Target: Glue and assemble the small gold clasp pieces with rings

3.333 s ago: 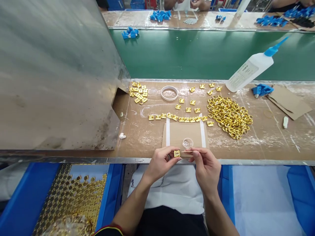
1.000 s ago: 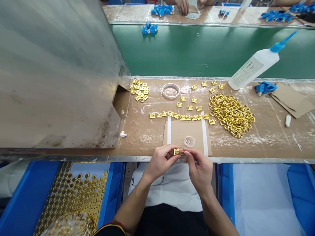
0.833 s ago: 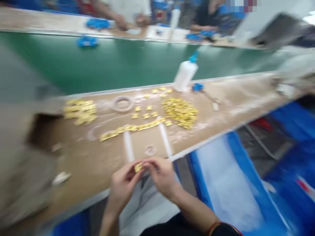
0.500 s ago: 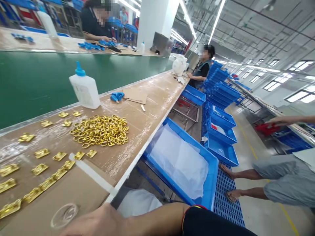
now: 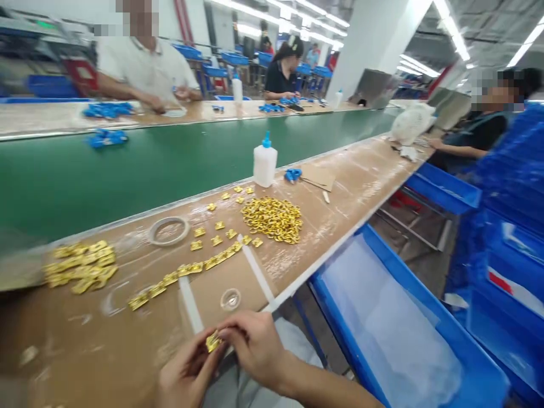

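Note:
Near the front edge of the bench, my left hand (image 5: pixel 187 368) grips a small shiny gold-coloured metal plate (image 5: pixel 212 341) with a raised part. My right hand (image 5: pixel 257 345) pinches the same plate at its right side, thumb and forefinger together. Just beyond my hands lies a small round transparent dish (image 5: pixel 223 301). A row of similar gold plates (image 5: pixel 195 268) runs slantwise along a cardboard sheet, with several loose ones behind it. Gold rings (image 5: pixel 272 220) form a heap farther right. More gold pieces (image 5: pixel 80 263) are clustered at the left.
Behind the plates lie a tape roll (image 5: pixel 170 243) and a white bottle (image 5: pixel 264 165) with a blue cap. A green conveyor belt (image 5: pixel 204 141) crosses beyond. Blue trays (image 5: pixel 369 243) stand right of the bench. Co-workers sit opposite and at the far right.
The view has swung left, bringing the tape roll and left cluster into sight. My right hand, earlier low by the dish, now meets my left hand at the gold plate.

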Available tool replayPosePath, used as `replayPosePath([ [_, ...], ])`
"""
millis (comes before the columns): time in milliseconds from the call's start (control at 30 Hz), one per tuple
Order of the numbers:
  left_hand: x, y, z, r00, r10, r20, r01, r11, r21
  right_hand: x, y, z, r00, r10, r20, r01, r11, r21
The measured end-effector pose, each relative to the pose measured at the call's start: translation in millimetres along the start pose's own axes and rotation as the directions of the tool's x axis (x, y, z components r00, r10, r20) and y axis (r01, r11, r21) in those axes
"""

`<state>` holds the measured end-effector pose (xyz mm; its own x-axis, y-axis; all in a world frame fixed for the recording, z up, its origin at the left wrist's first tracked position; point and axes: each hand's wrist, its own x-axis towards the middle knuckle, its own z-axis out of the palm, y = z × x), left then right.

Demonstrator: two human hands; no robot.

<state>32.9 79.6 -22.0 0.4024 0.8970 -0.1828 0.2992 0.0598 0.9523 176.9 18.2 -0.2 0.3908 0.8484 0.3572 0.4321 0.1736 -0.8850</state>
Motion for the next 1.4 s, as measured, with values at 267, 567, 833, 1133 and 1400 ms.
replayPosePath([
  [267,1,19,2.9,0.991,0.104,0.083,-0.103,0.995,-0.02,-2,-1,-6,0.999,0.028,0.029,-0.03,0.998,0.062],
  [567,0,11,3.3,0.979,0.188,0.076,-0.186,0.982,-0.026,-5,3,-8,0.998,0.009,0.054,-0.013,0.997,0.073],
  [833,1,11,1.2,0.97,0.231,0.08,-0.23,0.973,-0.016,-5,5,-7,0.999,-0.003,0.036,0.001,0.998,0.064],
  [1133,1,11,1.7,0.968,0.24,0.074,-0.239,0.971,-0.031,-7,8,-8,0.998,0.0,0.059,-0.004,0.997,0.077],
  [1400,1,10,1.7,0.965,0.251,0.071,-0.249,0.968,-0.036,-7,8,-9,0.998,-0.009,0.066,0.004,0.998,0.065],
])
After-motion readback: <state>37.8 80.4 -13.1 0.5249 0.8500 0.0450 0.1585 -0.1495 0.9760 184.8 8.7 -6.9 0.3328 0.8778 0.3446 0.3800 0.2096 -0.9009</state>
